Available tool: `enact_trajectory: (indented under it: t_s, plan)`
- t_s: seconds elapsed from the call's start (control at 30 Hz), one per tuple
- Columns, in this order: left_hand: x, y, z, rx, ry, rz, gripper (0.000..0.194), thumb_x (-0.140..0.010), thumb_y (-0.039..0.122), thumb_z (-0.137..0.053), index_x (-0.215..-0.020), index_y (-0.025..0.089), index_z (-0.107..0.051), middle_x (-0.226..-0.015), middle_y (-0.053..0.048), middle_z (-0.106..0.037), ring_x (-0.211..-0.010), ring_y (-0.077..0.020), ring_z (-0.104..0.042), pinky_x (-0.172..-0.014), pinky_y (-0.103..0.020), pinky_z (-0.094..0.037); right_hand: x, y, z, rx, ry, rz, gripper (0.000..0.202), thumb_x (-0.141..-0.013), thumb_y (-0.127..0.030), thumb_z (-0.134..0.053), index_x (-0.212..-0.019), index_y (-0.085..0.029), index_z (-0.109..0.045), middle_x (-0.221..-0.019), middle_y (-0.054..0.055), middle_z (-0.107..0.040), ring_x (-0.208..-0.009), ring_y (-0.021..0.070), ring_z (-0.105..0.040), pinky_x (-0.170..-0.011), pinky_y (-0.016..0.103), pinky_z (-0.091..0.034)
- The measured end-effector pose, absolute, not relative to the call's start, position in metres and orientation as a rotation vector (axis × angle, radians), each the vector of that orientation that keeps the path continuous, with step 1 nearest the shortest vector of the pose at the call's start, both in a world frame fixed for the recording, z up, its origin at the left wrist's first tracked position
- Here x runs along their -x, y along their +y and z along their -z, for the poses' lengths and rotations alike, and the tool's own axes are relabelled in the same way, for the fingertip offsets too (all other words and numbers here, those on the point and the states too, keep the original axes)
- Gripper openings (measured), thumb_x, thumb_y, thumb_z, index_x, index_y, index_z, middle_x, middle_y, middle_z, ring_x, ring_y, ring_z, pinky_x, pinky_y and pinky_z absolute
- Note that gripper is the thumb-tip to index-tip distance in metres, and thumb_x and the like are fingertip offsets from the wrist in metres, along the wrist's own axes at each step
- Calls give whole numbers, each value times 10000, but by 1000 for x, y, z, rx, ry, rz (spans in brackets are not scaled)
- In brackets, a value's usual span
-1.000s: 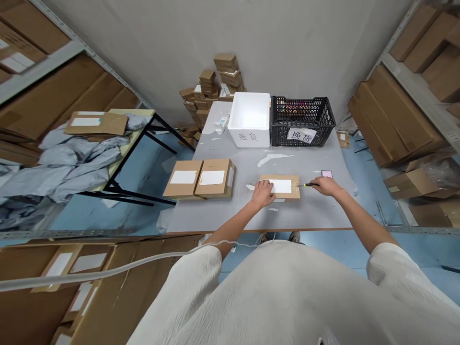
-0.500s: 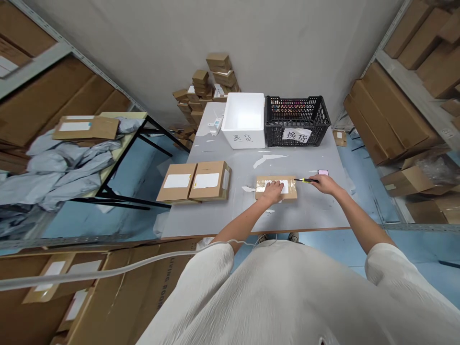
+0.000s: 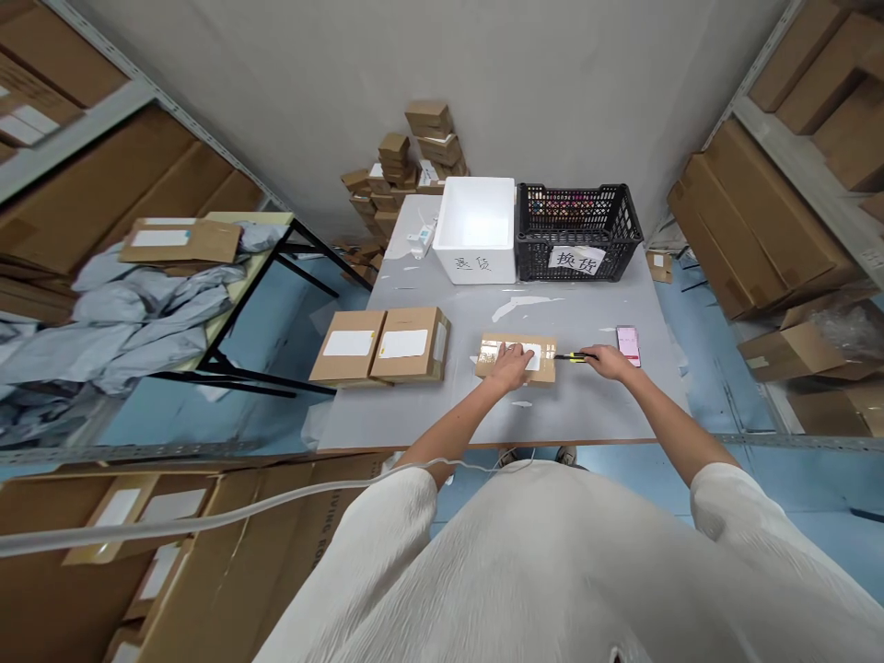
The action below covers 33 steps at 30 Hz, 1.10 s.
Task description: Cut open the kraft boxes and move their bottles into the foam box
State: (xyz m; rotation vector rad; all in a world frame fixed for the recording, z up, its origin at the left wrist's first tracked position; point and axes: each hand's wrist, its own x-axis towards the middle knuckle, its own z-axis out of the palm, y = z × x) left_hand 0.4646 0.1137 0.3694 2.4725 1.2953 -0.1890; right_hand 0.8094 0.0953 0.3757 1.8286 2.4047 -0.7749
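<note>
A small taped cardboard box [image 3: 489,348] with a white label lies flat on the grey table [image 3: 421,419]. My left hand [image 3: 512,366] rests on its top, fingers spread over the label and tape. In my right hand [image 3: 605,361] is a black and yellow utility knife [image 3: 573,357], its tip pointing left at the right end of the box. Whether the blade is in the tape I cannot make out. Just right of my right hand lies a phone [image 3: 628,345] with a lit pinkish screen.
Two labelled boxes [image 3: 407,343] sit side by side on the left. At the back stand a white foam bin [image 3: 476,262] and a black plastic crate [image 3: 576,241]. A white cable [image 3: 276,505] crosses near my left arm. Paper scraps [image 3: 521,304] lie on the table.
The box and my left hand have shifted slightly left. My right hand has moved left and down with the knife, from the upper right corner to the right end's middle, uncovering the phone.
</note>
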Motion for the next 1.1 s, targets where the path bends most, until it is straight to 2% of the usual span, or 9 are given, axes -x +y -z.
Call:
enact_trajectory:
  t_s: [0.13, 0.23, 0.3, 0.47, 0.57, 0.7, 0.8, 0.97, 1.1]
  plan:
    - [-454, 114, -379, -2447, 1315, 198, 585, -873, 278, -823, -1396, 275, -562, -1374, -124, -615, -1387, -335, -579, -1363, -590, -165, -784, 99, -382, -1773, 2479, 655, 455, -1101, -302, -439, -1442, -289, -741, -1237, 97, -800, -1076, 269, -711, -917, 346, -496]
    - [-455, 114, -384, -2446, 1318, 219, 600, -874, 292, -833, -1406, 268, -559, -1373, -128, -611, -1371, -328, -588, -1361, -575, -180, -774, 99, -387, -1777, 2470, 697, 445, -1089, -292, -432, -1387, -269, -763, -1208, 106, -795, -1060, 269, -707, -889, 339, -490]
    - [-456, 114, -386, -2438, 1319, 207, 599, -868, 281, -835, -1401, 271, -562, -1373, -125, -611, -1362, -327, -592, -1357, -572, -189, -771, 97, -387, -1819, 2434, 815, 419, -1070, -299, -453, -1323, -270, -786, -1154, 88, -798, -1008, 256, -699, -843, 319, -487]
    - [-457, 115, -389, -2425, 1326, 216, 578, -872, 283, -847, -1384, 267, -578, -1377, -129, -614, -1357, -332, -601, -1346, -558, -204, -771, 86, -385, -1939, 2257, 1337, 374, -1017, -411, -515, -1164, -253, -820, -843, 11, -727, -753, 187, -601, -702, 273, -460]
    - [-459, 115, -390, -2417, 1346, 235, 586, -870, 288, -861, -1385, 261, -583, -1381, -137, -615, -1352, -346, -610, -1329, -565, -226, -772, 82, -387, -1962, 2119, 1589, 388, -964, -485, -594, -1137, -220, -818, -784, 5, -684, -671, 159, -546, -625, 258, -436]
    - [-459, 113, -390, -2432, 1350, 249, 600, -872, 305, -868, -1394, 254, -578, -1391, -152, -614, -1375, -364, -601, -1319, -577, -245, -777, 82, -389, -1949, 2018, 1695, 402, -922, -525, -660, -1133, -219, -814, -751, -9, -652, -591, 129, -480, -549, 243, -392]
    - [-458, 112, -390, -2424, 1347, 230, 610, -860, 300, -872, -1392, 262, -575, -1408, -155, -606, -1390, -370, -589, -1324, -583, -244, -776, 81, -385, -1945, 2024, 1706, 391, -928, -528, -660, -1121, -227, -817, -752, -11, -658, -609, 136, -499, -540, 236, -389]
    - [-458, 111, -391, -2414, 1331, 226, 593, -862, 264, -856, -1384, 249, -574, -1408, -173, -601, -1400, -384, -579, -1331, -600, -234, -762, 73, -374, -2086, 2100, 1657, 393, -960, -532, -631, -1120, -227, -818, -786, 3, -699, -702, 162, -566, -613, 240, -451]
    - [-458, 111, -391, -2404, 1318, 208, 618, -863, 286, -853, -1403, 289, -553, -1414, -151, -609, -1407, -389, -571, -1326, -618, -232, -763, 70, -377, -2016, 2080, 1741, 397, -944, -555, -642, -1078, -228, -823, -786, 8, -696, -691, 163, -579, -626, 249, -476]
